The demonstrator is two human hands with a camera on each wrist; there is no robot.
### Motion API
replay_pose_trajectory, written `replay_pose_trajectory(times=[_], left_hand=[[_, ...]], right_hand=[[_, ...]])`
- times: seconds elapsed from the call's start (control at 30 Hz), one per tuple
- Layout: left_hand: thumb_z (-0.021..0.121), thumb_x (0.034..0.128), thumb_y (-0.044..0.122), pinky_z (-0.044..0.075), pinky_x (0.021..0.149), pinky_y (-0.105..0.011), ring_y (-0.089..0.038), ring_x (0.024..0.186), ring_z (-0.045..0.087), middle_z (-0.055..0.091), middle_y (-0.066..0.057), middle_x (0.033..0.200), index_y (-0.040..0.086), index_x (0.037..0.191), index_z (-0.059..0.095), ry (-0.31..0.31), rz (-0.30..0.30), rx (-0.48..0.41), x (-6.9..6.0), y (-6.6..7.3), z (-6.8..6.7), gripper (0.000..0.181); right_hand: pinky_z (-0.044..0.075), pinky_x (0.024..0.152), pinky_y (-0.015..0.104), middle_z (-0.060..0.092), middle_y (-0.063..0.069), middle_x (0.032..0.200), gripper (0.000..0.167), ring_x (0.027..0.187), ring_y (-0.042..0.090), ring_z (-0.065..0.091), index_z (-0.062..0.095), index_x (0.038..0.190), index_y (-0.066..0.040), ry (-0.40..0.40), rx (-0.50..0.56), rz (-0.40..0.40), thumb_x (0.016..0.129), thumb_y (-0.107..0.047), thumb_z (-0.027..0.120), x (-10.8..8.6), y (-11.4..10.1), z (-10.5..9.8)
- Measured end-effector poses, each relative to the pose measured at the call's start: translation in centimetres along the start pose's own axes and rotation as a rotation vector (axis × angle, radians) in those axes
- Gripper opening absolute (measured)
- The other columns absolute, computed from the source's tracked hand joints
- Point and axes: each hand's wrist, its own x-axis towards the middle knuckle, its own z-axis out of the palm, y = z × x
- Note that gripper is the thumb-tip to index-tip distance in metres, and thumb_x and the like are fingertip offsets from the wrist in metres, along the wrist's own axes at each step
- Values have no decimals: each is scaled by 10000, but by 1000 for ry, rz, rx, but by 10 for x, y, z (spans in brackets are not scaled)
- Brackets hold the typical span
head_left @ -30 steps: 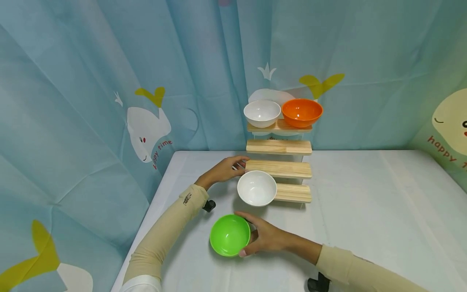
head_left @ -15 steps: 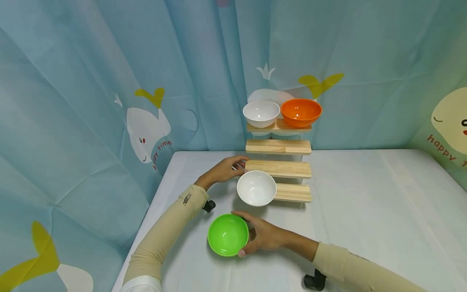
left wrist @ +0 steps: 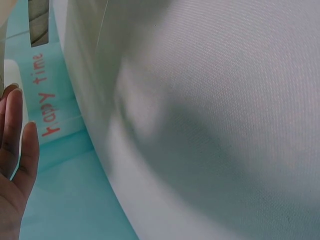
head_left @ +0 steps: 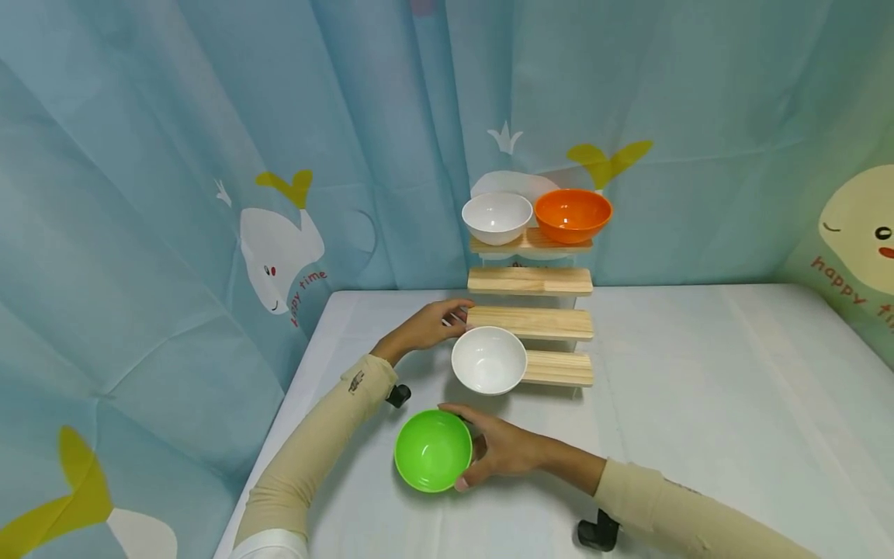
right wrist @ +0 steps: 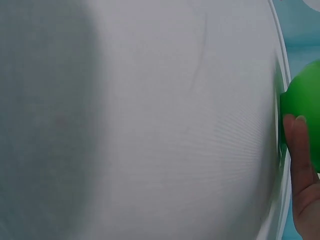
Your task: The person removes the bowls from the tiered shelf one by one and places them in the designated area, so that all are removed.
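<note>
In the head view, my right hand [head_left: 503, 448] grips the right side of a green bowl [head_left: 433, 450], thumb at the near rim and fingers at the far rim. The bowl stands upright, with nothing visible inside. In the right wrist view, fingers [right wrist: 300, 155] lie along the outside of the green bowl [right wrist: 305, 100]. My left hand [head_left: 427, 324] touches the left side of a stepped wooden rack [head_left: 529, 322], its fingers fairly straight. In the left wrist view the left hand [left wrist: 17, 165] shows only at the edge. A white bowl [head_left: 489, 360] sits on the lowest step's left end.
On the top step stand a second white bowl [head_left: 497, 218] and an orange bowl [head_left: 573, 216], side by side. Bare planks form the two middle steps. A white cloth [head_left: 698, 388] covers the table, and a blue printed curtain [head_left: 391, 155] hangs behind.
The green bowl and my right hand have shifted very slightly left. My left hand keeps its place at the rack, and the other bowls stay put.
</note>
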Motion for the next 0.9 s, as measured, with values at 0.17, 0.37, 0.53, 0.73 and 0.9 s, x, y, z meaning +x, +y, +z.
replay_pose_trajectory(times=[0.17, 0.37, 0.53, 0.73, 0.9], left_hand=[[606, 1028, 225, 536, 939, -323, -244, 1171, 621, 617, -130, 1309, 112, 1494, 476, -3, 5, 1, 0, -1, 0, 497], [620, 1021, 241, 539, 929, -327, -241, 1151, 627, 617, -127, 1306, 114, 1490, 481, -4, 2, 1, 0, -3, 1, 505], [626, 1017, 247, 539, 932, -328, -240, 1152, 627, 616, -125, 1302, 116, 1488, 484, -3, 6, -2, 1, -5, 1, 508], [623, 1019, 247, 539, 933, -326, -239, 1152, 627, 617, -122, 1297, 117, 1489, 484, -1, 12, 0, 1, -5, 1, 507], [621, 1020, 241, 537, 933, -325, -241, 1145, 627, 614, -122, 1299, 116, 1487, 484, 0, 5, -1, 0, -2, 0, 503]], right_hand=[[577, 881, 338, 339, 170, 1558, 1084, 1079, 224, 634, 202, 1598, -99, 2, -6, 17, 763, -178, 890, 0, -1, -1], [580, 871, 340, 322, 177, 1567, 1087, 1020, 216, 659, 197, 1600, -103, 0, -6, 23, 760, -154, 885, 0, 1, -1], [581, 859, 341, 328, 173, 1565, 1086, 987, 203, 664, 203, 1600, -114, 1, -17, 23, 758, -167, 887, 0, 1, -1], [581, 854, 353, 321, 187, 1561, 1106, 926, 193, 675, 188, 1606, -114, -1, -25, 28, 759, -201, 893, -2, -2, -2], [587, 830, 324, 293, 199, 1565, 1092, 921, 216, 691, 187, 1607, -122, 2, -13, 31, 775, -222, 888, -6, -2, -6]])
